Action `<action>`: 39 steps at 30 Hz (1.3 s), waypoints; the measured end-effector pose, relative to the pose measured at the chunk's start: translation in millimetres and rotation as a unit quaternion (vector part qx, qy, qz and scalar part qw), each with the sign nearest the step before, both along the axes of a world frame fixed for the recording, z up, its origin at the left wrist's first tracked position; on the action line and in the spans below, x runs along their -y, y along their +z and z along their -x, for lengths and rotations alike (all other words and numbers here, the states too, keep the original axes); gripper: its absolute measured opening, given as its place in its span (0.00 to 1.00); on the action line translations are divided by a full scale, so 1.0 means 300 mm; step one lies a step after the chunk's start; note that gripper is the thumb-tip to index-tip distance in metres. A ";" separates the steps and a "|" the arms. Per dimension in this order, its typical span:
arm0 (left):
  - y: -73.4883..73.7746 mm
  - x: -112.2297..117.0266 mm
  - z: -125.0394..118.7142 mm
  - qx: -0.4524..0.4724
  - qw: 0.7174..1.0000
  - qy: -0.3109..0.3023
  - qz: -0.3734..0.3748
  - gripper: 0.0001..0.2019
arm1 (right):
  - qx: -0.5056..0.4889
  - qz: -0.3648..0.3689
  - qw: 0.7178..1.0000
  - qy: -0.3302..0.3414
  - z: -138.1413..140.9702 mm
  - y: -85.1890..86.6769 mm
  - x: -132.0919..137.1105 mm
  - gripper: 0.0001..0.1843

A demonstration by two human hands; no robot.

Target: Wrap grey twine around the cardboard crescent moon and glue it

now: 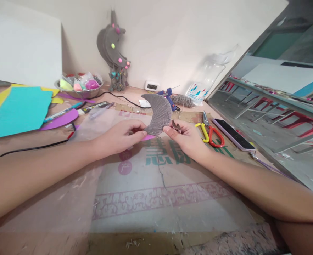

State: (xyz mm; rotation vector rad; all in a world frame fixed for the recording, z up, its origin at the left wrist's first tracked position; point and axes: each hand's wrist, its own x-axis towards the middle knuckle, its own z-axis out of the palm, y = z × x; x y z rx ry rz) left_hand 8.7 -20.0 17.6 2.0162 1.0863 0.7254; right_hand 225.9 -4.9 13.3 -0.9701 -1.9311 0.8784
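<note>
A grey crescent wrapped in yarn [158, 114] stands upright above the table, held at its lower tip. My left hand [123, 136] pinches that lower end from the left. My right hand [186, 137] pinches it from the right, with a bit of grey yarn end between the fingers. A loose grey thread [160, 169] trails down from the crescent over the printed cardboard mat [156, 198].
Yellow and red scissors [211, 132] and a phone [233, 134] lie right of my hands. Behind are a blue glue gun [169, 95], a yarn bundle [183, 101], a plastic bottle [206, 83], a finished moon hanging [113, 53], a bowl of pompoms [79, 86], coloured sheets [15, 108] and pens.
</note>
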 end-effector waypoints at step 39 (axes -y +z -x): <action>0.005 -0.009 0.002 -0.023 0.995 0.063 -0.075 0.10 | -0.047 0.024 0.999 0.006 -0.003 0.001 -0.007 0.19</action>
